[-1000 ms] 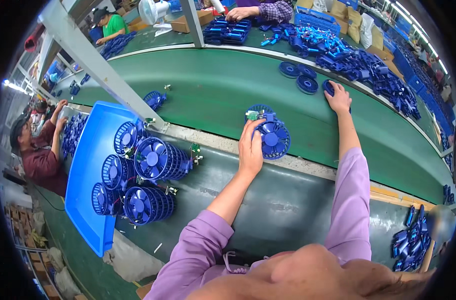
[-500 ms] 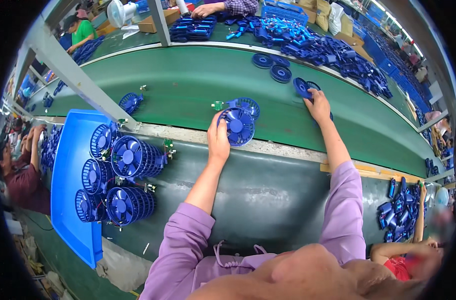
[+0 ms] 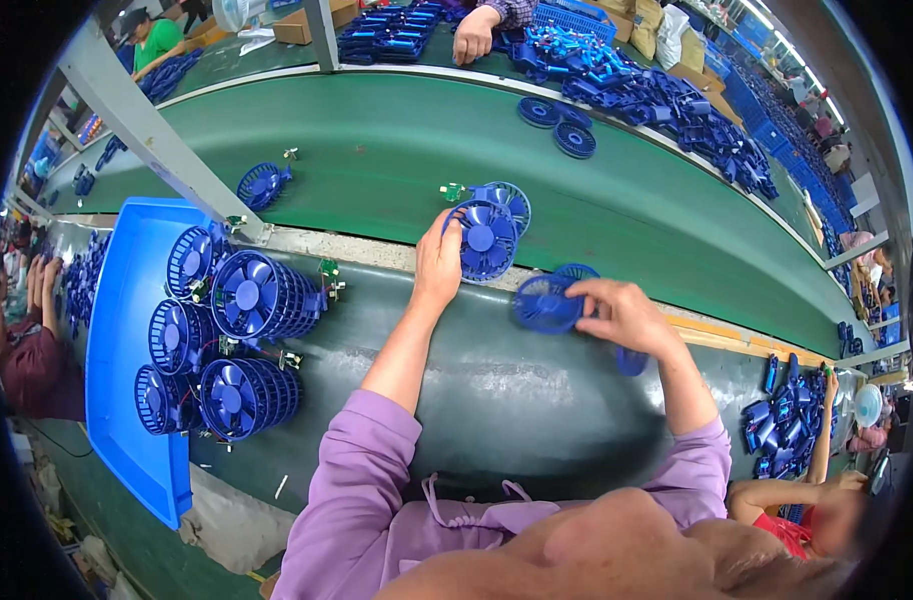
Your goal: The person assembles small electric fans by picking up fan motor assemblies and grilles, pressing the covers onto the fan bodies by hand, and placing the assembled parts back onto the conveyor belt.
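Note:
My left hand [image 3: 437,266] is closed on a blue round fan housing [image 3: 488,236], its blades showing. Just behind it lies another blue fan unit [image 3: 516,205], with a small green circuit board [image 3: 452,191] beside it at the belt's near edge. In my right hand [image 3: 624,312], a blue round grille cover [image 3: 544,306] is pinched between thumb and fingers, slightly blurred. A second grille [image 3: 578,271] shows behind that one. Under the right hand is a further blue round piece [image 3: 631,361], partly hidden; whether the hand holds it too I cannot tell.
Several stacked fan housings [image 3: 248,296] with wires and boards stand left, by a blue tray [image 3: 116,330]. More grilles [image 3: 574,141] lie on the belt's far side. A co-worker's hand [image 3: 473,36] hangs beside heaped blue parts [image 3: 666,115]. Blue parts [image 3: 784,415] lie at right.
My right hand has come back from the green belt toward me and leftward, bringing grille covers close to the fan housing. My left hand keeps its hold. The co-worker's hand has moved right.

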The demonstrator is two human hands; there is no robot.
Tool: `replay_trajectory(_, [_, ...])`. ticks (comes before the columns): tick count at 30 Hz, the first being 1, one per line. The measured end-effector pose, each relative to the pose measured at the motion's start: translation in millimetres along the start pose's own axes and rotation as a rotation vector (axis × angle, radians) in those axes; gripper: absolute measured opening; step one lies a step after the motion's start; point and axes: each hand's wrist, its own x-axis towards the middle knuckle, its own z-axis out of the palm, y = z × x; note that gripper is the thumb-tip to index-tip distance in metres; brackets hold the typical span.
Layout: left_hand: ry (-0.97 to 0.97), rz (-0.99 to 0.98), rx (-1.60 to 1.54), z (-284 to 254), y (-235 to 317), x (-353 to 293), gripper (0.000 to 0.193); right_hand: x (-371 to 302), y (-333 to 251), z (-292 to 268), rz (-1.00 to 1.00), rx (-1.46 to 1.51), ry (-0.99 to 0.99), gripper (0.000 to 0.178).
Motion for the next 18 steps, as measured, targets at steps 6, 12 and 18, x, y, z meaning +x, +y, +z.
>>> replay_trajectory(6, [-0.017, -0.003, -0.012, 3, 11, 0, 0.034, 99, 47, -46, -0.097, -0.052, 0.195, 0.041])
replay_trajectory(12, [-0.076, -0.052, 0.014, -2, 8, -9, 0.031, 278, 136, -55, 0.373, -0.687, 0.434, 0.079])
replay_trajectory(18, [-0.216, 0.043, 0.000, 3, 13, -4, 0.032, 270, 174, -48, 0.500, -0.577, 0.470, 0.055])
